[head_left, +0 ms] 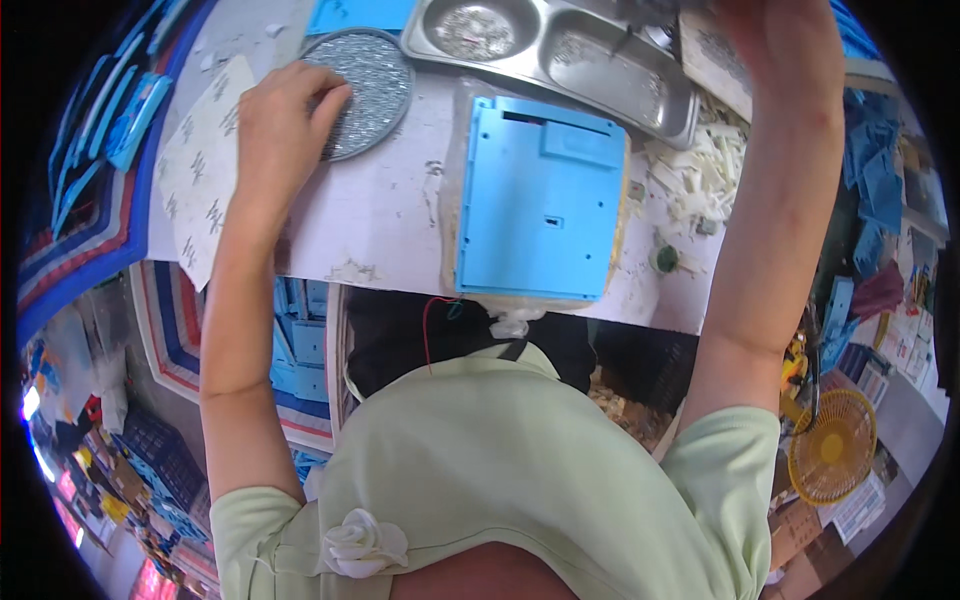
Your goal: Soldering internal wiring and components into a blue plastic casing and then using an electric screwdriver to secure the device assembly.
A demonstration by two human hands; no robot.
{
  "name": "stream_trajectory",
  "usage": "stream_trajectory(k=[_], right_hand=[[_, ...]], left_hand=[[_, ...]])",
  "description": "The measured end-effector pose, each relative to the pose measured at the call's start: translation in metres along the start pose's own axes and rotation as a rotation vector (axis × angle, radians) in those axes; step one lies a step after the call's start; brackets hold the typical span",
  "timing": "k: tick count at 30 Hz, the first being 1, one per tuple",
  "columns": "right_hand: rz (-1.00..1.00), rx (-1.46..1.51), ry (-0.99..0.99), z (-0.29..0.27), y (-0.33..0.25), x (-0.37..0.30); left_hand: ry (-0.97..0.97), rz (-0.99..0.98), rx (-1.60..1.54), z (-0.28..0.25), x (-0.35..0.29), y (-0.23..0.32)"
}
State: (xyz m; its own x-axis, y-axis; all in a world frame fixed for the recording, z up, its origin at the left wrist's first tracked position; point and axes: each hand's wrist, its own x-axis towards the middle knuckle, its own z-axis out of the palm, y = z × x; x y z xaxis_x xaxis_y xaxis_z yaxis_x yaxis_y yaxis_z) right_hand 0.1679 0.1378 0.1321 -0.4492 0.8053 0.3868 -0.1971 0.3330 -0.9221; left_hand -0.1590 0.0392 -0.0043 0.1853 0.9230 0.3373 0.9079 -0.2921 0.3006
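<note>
My left hand (287, 112) is over the left rim of a round grey tray (408, 85) filled with small shiny metal pins (368, 85). Its fingers are curled in and pressed together; whatever they may hold is hidden. In front of me lies a flat light-blue plastic panel (535, 205), with a slot and raised block at its far end and a small square hole near the middle. It rests on a pad wrapped in clear plastic (452, 240). My right hand (770, 30) reaches to the far right, blurred and cut off by the upper edge, so its fingers are unclear.
Behind the panel stands a divided steel tray (610, 75) holding small parts. White plastic pieces (715, 165) are heaped to its right, near a small green-topped item (663, 259). A patterned paper sheet (200, 170) lies under my left forearm. Blue panels (140, 120) stack at far left.
</note>
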Motion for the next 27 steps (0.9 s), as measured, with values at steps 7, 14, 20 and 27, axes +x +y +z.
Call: stream_trajectory(k=[7, 14, 20, 27], right_hand=[[0.017, 0.31, 0.127, 0.047, 0.005, -0.056], [-0.11, 0.292, -0.142, 0.03, -0.006, -0.1], [0.002, 0.39, -0.081, 0.051, -0.048, -0.131], [-0.022, 0.458, 0.011, 0.055, -0.05, -0.136]], left_hand=[[0.137, 0.005, 0.103, 0.015, -0.002, -0.007], [0.054, 0.328, -0.394, -0.006, -0.017, 0.097], [-0.118, 0.39, -0.658, -0.019, -0.028, 0.148], [-0.447, 0.013, -1.064, -0.026, -0.032, 0.152]])
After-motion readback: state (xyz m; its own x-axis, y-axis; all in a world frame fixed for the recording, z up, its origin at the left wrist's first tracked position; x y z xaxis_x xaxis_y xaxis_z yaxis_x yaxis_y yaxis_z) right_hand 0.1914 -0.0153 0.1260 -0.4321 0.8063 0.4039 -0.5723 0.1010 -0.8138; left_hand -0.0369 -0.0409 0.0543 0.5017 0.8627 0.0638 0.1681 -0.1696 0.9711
